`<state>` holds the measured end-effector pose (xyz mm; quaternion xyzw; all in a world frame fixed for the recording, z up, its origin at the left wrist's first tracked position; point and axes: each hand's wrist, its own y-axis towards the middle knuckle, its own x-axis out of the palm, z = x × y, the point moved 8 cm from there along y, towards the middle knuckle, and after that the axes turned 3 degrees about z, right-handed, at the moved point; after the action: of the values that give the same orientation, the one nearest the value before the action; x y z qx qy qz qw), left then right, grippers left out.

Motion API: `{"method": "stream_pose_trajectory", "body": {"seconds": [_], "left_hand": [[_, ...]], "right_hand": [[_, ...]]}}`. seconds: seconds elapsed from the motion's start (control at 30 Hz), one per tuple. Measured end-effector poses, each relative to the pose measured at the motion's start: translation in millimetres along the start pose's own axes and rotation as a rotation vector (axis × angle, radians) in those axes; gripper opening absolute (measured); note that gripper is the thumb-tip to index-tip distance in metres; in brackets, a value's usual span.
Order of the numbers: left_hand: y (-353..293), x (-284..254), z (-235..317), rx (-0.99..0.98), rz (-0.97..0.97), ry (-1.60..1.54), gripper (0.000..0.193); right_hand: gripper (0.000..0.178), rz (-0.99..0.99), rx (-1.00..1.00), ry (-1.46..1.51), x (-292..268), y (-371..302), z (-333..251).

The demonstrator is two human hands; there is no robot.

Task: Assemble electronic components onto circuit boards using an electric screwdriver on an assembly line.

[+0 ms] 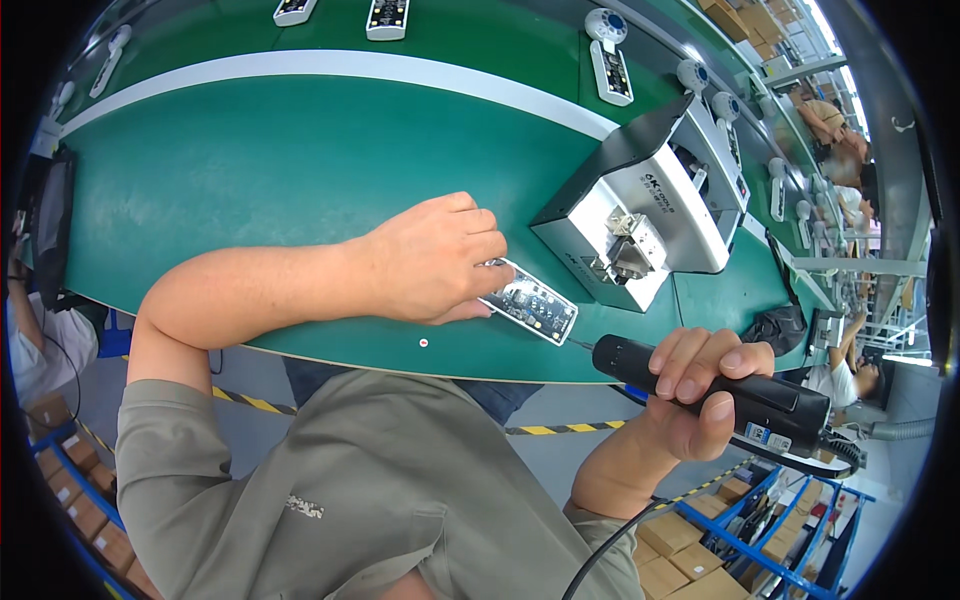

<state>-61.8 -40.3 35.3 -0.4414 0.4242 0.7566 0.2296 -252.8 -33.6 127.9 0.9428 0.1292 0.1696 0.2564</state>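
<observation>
Gripping a black electric screwdriver (777, 405) at lower right, the right hand (690, 372) should square its bit (581, 345) to the white-cased circuit board (535, 305) the left hand (440, 260) pinches, center.

The desk (250, 170) is of green colour, and a strip (330, 63) beyond it is whitish. The casing (569, 331) is white, its circuit board (533, 300) dark with pale spots. The electric screwdriver (790, 400) is black, with a white-and-blue label (768, 437). The machine (640, 195) is silver and black. The shirt (340, 460) is grey-green. The floor tape (570, 428) has black and yellow stripes.
</observation>
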Motion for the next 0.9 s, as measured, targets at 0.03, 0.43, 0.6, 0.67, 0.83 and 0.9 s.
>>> {"method": "stream_pose_trajectory", "body": {"seconds": [0.03,0.43,0.6,0.67,0.83,0.9], "left_hand": [[0.0,0.2,0.3,0.001,0.004,0.001,0.033],[1.2,1.3,0.4,-0.008,-0.008,-0.005,0.031],[-0.3,2.3,-2.2,-0.020,-0.009,-0.013,0.031],[-1.1,-1.3,-2.2,-0.017,0.030,-0.008,0.029],[1.5,2.3,0.9,-0.006,0.061,0.007,0.026],[3.3,-0.9,2.9,-0.015,0.043,0.044,0.026]], "right_hand": [[0.028,0.002,0.005,0.003,-0.8,-0.7,1.6],[0.027,0.028,0.040,0.018,-4.0,-3.6,9.4],[0.026,0.013,0.062,0.040,-5.9,-2.9,14.7],[0.025,0.025,0.068,0.050,-4.0,-2.8,16.6],[0.024,0.000,0.075,-0.015,3.2,-7.9,11.1],[0.023,-0.043,0.060,-0.030,8.2,-9.5,8.6]]}}
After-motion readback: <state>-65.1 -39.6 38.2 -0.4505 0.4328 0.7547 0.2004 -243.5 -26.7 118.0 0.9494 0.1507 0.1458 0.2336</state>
